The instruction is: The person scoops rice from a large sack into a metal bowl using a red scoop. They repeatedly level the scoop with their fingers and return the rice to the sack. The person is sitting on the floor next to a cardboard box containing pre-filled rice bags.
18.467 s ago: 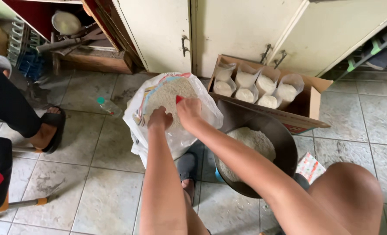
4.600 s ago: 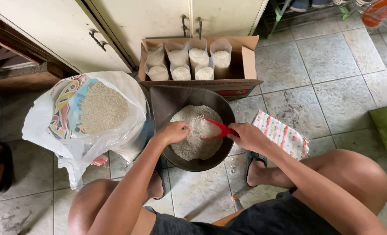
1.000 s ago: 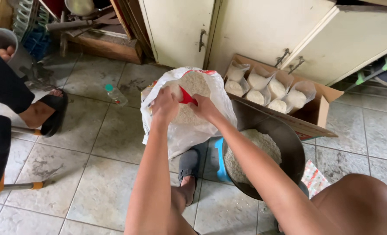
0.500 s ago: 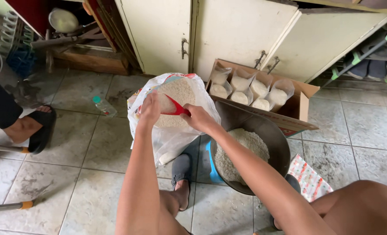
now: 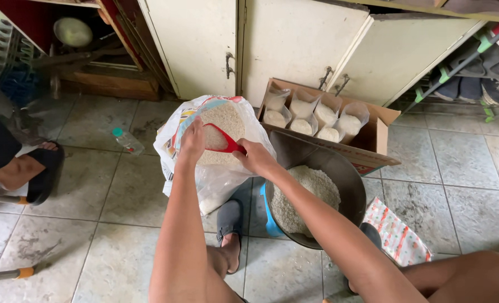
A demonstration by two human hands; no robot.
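Head view, looking down at a tiled floor: the right hand has its grip closed on the handle of a red scoop, whose bowl is loaded with white rice and sits inside the mouth of a big white sack of rice; the left hand pinches the sack's rim and holds it open, fingers together on the plastic; just to the right of the sack stands a dark round basin, which already carries a fair mound of rice but is far from full, with bare dark wall showing above the heap; behind the basin an open cardboard box leans against cream cupboard doors and holds several clear bags of rice, standing upright side by side; judged from how things lie, a good share of the grain has been moved into the basin and several bags are filled, while the sack is still well stocked, so plenty of scooping appears left; a patterned empty bag lies on the floor beside the basin; a small plastic bottle lies to the left, well apart; another person's sandalled foot shows at the left edge
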